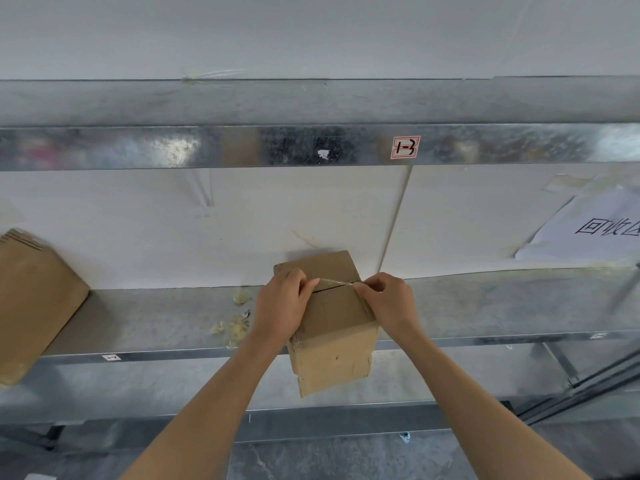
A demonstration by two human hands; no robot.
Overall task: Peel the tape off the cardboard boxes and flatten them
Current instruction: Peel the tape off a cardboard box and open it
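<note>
Small box (332, 341) sat on the shelf's (156, 317) front edge, left hand (282, 299) and right hand (389, 299) both pinching the tape (334, 281) over its seam. That thin strip could've snapped, or the box tipped off.

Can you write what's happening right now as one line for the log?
step: peeling tape | left hand: pinches tape | right hand: pinches tape | box: on shelf, not yet flattened

One view only, head-worn, wide-angle. Faced forward and down, close to the metal shelf (485, 306) at centre; white wall (173, 237) lay toward 12 o'clock.
</note>
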